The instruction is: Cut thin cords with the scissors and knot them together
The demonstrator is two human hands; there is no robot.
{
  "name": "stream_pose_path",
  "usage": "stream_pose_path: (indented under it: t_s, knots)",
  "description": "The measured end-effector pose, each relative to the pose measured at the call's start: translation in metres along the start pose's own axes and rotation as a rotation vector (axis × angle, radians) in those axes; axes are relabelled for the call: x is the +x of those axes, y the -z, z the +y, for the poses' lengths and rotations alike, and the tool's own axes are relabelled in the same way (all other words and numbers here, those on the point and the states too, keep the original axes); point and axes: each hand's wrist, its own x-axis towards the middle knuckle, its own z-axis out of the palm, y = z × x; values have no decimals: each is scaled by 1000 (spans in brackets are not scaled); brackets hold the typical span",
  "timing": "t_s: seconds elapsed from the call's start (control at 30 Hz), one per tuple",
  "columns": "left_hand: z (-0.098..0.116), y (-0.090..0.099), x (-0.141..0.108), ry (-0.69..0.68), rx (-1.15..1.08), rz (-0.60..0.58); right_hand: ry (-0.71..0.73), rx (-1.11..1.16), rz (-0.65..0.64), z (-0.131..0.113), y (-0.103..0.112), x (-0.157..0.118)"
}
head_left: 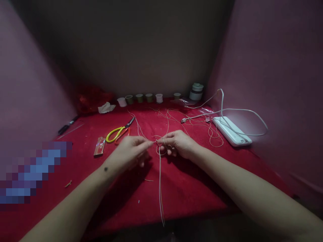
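Thin pale cords (160,188) hang from a small knot between my two hands and trail down over the table's front edge. My left hand (135,149) pinches the cord just left of the knot, its thumb and index finger pressed together. On the right side, my right hand (176,143) pinches the cord close to the knot, and a small loop hangs by its fingers. More cord strands run from the knot to the back of the red cloth. The knot's details are too small to make out.
Yellow-and-orange-handled scissors (116,134) and a small packet (99,146) lie left of my hands. Several spools (139,97) and a lidded jar (196,92) line the back. A white power bank (232,131) with a cable lies right; a black pen (67,125) lies far left.
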Motion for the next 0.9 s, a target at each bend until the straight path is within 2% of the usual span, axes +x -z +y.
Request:
stream_pose_path:
  t_s: [0.07, 0.13, 0.23, 0.3, 0.37, 0.43, 0.47, 0.53, 0.63, 0.7, 0.8, 0.9]
  knots:
    - [-1, -5, -4, 213, -215, -325, 42, -66, 29, -2, 2, -1]
    - [-4, -15, -4, 298, -412, -505, 93, -133, 53, -4, 3, -3]
    - [-11, -29, -1, 342, -630, -582, 136, -327, 76, -9, 4, -4]
    - [-14, -34, 0, 356, -690, -588, 190, -594, 146, -12, 9, -3]
    - [-15, -34, 1, 362, -715, -589, 273, -888, 298, -15, 17, 0]
    - [-16, -33, 1, 369, -731, -594, 313, -1015, 469, -19, 29, 2]
    - [-16, -32, 0, 371, -741, -593, 302, -966, 533, -22, 35, 3]
    - [-16, -31, 0, 368, -753, -592, 258, -656, 579, -28, 47, 3]
    - [-14, -32, -2, 359, -755, -599, 231, -18, 518, -38, 66, -1]
    - [-13, -32, -2, 360, -747, -605, 230, 244, 473, -46, 79, -6]
    - [-13, -32, -2, 363, -737, -605, 286, 388, 483, -55, 104, -12]
    - [-13, -33, -2, 364, -723, -617, 434, 437, 592, -59, 130, -14]
